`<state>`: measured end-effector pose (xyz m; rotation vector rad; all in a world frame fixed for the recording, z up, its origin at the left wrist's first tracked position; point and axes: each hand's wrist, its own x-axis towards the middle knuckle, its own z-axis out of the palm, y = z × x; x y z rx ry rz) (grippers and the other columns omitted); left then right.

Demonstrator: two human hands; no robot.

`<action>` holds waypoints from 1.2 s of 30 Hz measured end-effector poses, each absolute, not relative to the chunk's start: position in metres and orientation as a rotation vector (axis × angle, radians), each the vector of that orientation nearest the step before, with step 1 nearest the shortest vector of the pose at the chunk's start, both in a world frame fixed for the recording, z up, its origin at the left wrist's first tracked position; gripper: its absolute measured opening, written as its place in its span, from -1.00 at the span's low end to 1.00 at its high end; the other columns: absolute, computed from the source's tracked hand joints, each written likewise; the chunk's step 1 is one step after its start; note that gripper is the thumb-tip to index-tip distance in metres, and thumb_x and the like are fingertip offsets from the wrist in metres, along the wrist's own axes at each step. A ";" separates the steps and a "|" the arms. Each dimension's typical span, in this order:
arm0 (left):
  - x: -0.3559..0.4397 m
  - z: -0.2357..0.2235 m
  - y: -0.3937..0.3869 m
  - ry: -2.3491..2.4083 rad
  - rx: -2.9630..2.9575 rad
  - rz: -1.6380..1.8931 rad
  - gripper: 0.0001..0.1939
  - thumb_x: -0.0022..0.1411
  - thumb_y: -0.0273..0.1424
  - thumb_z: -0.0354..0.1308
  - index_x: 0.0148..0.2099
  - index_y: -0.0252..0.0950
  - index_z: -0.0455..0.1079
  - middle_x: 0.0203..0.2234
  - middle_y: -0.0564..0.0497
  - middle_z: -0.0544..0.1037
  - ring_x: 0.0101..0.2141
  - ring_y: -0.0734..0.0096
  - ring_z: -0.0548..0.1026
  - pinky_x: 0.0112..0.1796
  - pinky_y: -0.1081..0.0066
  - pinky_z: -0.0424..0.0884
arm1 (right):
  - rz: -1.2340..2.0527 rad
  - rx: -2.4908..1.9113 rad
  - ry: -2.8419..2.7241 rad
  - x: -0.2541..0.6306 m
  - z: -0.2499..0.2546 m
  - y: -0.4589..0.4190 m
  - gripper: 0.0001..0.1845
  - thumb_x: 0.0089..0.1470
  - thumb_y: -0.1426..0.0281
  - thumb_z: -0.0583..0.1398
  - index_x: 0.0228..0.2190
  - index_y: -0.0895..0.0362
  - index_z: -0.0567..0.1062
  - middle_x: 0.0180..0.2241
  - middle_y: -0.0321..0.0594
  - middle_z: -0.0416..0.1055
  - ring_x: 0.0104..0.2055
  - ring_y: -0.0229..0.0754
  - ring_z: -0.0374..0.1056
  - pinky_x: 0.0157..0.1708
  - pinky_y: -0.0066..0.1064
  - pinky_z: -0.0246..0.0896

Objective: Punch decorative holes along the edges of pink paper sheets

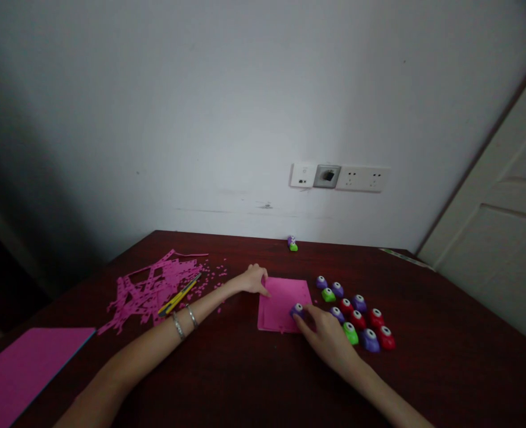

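Observation:
Small sheets of pink paper [284,291] lie in a slightly uneven stack on the dark table. My left hand [252,279] holds the stack at its upper left edge, with the thumb over the paper and the fingers curled at the corner. In my right hand [327,333] is a small purple craft punch [297,310], gripped between thumb and fingers over the right part of the paper. Just right of the paper stand several more punches in purple, green and red, including a green punch [350,333] beside my right hand and a red punch [386,337].
Left of my left arm spreads a heap of punched pink scraps [156,285], with a yellow utility knife [179,295] on it. A large pink sheet [31,368] lies at the front left. Two more punches [292,243] stand by the wall, below the sockets [363,179].

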<state>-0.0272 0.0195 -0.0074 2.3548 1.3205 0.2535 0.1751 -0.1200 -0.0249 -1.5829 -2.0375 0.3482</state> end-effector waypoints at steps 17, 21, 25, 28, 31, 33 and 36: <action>-0.052 0.004 0.023 0.949 1.670 0.550 -0.79 -0.01 -0.33 0.20 -0.38 -0.37 0.33 -0.59 0.04 0.48 -0.71 0.63 0.34 -0.74 0.61 0.05 | 0.592 -1.391 -1.799 0.170 -0.004 -0.134 -0.66 0.06 0.14 0.06 -0.43 0.14 0.45 -0.50 -0.22 0.38 -0.49 -0.21 0.31 -0.65 -0.50 0.20; -0.052 0.011 0.020 0.969 1.628 0.576 -0.81 0.01 -0.34 0.19 -0.35 -0.37 0.32 -0.67 0.10 0.43 -0.73 0.65 0.31 -0.72 0.61 0.05 | 0.773 -1.388 -1.726 0.169 -0.007 -0.133 -0.68 -0.01 0.17 0.12 -0.34 0.14 0.49 -0.40 -0.20 0.42 -0.54 -0.24 0.33 -0.77 -0.54 0.17; -0.051 0.019 0.016 0.979 1.584 0.515 -0.83 -0.01 -0.38 0.20 -0.40 -0.36 0.31 -0.71 0.13 0.40 -0.73 0.64 0.31 -0.73 0.60 0.03 | 0.666 -1.385 -1.795 0.172 -0.005 -0.132 -0.76 -0.01 0.24 0.13 -0.43 0.14 0.49 -0.46 -0.24 0.43 -0.50 -0.23 0.33 -0.61 -0.51 0.21; -0.051 0.021 0.015 0.963 1.574 0.486 -0.83 -0.03 -0.38 0.22 -0.43 -0.36 0.30 -0.69 0.13 0.40 -0.72 0.63 0.34 -0.73 0.60 0.04 | 0.539 -1.392 -1.882 0.175 -0.001 -0.132 -0.76 0.03 0.26 0.10 -0.50 0.13 0.46 -0.53 -0.28 0.41 -0.47 -0.22 0.31 -0.50 -0.48 0.17; -0.051 0.020 0.015 0.965 1.564 0.530 -0.82 -0.03 -0.37 0.21 -0.42 -0.36 0.31 -0.68 0.12 0.41 -0.72 0.63 0.34 -0.72 0.60 0.07 | 0.475 -1.390 -1.906 0.177 0.000 -0.131 -0.72 0.07 0.23 0.07 -0.47 0.13 0.45 -0.51 -0.26 0.42 -0.48 -0.22 0.29 -0.48 -0.46 0.14; -0.050 0.018 0.015 0.959 1.561 0.570 -0.81 -0.02 -0.36 0.20 -0.39 -0.37 0.32 -0.66 0.11 0.43 -0.72 0.64 0.33 -0.72 0.60 0.07 | 0.416 -1.392 -1.920 0.178 -0.003 -0.130 -0.71 0.08 0.20 0.06 -0.47 0.12 0.44 -0.50 -0.26 0.41 -0.49 -0.23 0.28 -0.48 -0.46 0.13; -0.048 0.016 0.015 0.943 1.563 0.618 -0.80 0.00 -0.35 0.18 -0.33 -0.38 0.33 -0.58 0.04 0.49 -0.71 0.65 0.35 -0.73 0.60 0.04 | 0.309 -1.425 -1.948 0.179 -0.009 -0.129 -0.71 0.09 0.19 0.06 -0.51 0.10 0.39 -0.52 -0.27 0.38 -0.51 -0.23 0.26 -0.48 -0.44 0.10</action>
